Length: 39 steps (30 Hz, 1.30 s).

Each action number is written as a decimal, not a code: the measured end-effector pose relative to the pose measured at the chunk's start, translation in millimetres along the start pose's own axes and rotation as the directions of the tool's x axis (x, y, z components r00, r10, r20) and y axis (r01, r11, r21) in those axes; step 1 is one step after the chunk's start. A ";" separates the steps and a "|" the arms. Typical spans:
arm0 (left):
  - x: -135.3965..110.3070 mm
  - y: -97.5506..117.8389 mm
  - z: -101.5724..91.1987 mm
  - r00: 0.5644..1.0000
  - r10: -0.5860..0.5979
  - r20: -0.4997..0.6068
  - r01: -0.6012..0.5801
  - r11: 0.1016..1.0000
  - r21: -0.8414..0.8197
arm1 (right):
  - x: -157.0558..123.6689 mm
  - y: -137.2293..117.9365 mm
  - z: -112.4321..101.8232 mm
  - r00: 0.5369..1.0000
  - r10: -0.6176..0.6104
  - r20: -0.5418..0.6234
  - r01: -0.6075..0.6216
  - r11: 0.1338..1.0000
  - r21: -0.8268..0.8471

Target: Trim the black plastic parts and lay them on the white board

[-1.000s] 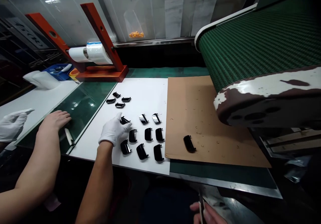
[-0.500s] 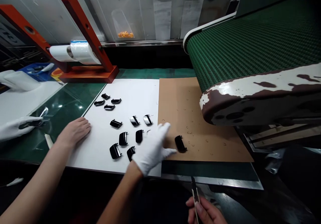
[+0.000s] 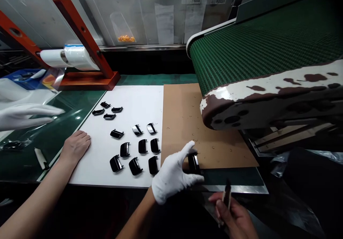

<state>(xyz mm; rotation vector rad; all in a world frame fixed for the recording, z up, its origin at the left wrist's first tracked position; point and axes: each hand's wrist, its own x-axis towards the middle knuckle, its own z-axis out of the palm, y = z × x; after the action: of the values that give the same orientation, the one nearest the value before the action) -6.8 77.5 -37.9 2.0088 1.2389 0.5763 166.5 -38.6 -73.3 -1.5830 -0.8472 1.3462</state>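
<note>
My left hand point(image 3: 175, 176), in a white glove, grips a glossy black plastic part point(image 3: 194, 163) by its ends between thumb and fingers, at the front edge of the brown cardboard point(image 3: 182, 124). In my bare right hand point(image 3: 233, 214), low on the right, is a slim pale-handled knife point(image 3: 227, 196) with its dark tip up; motion blurs it. Similar black parts point(image 3: 135, 166) lie spread over the white sheet point(image 3: 93, 160) left of my gloved hand. Small dark curled shavings are scattered on the cardboard.
Another person's bare hand point(image 3: 76, 146) rests on the sheet's left edge. White-gloved hands point(image 3: 26, 114) work farther left, near another pale-handled tool point(image 3: 40, 158). A green conveyor point(image 3: 254, 49) overhangs the right; an orange roll stand point(image 3: 85, 80) stands at the back left.
My left hand has moved right and taken hold of the black part from the cardboard. My right hand has moved right and tilted the knife. Gloved hands at the left have shifted.
</note>
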 end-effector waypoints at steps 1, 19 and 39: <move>-8.1 4.0 1.0 1.000 0.019 -0.007 -0.019 0.998 -0.063 | 1.1 -3.0 -4.1 0.999 -0.046 -0.005 0.045 0.999 -0.024; -52.7 14.9 13.8 0.954 0.230 -0.192 -0.251 0.964 -0.088 | -7.7 -44.7 4.4 0.867 -0.490 0.091 0.491 0.810 -0.322; -58.4 22.7 12.2 0.965 0.154 -0.212 -0.221 0.913 -0.344 | 1.1 -59.2 -19.4 0.849 -0.453 0.272 0.528 0.759 -0.382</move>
<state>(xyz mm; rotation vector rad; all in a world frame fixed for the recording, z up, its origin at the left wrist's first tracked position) -11.2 14.4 -29.5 1.7954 0.9557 1.0254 188.0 -18.0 -18.6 -1.4305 -1.6458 0.9359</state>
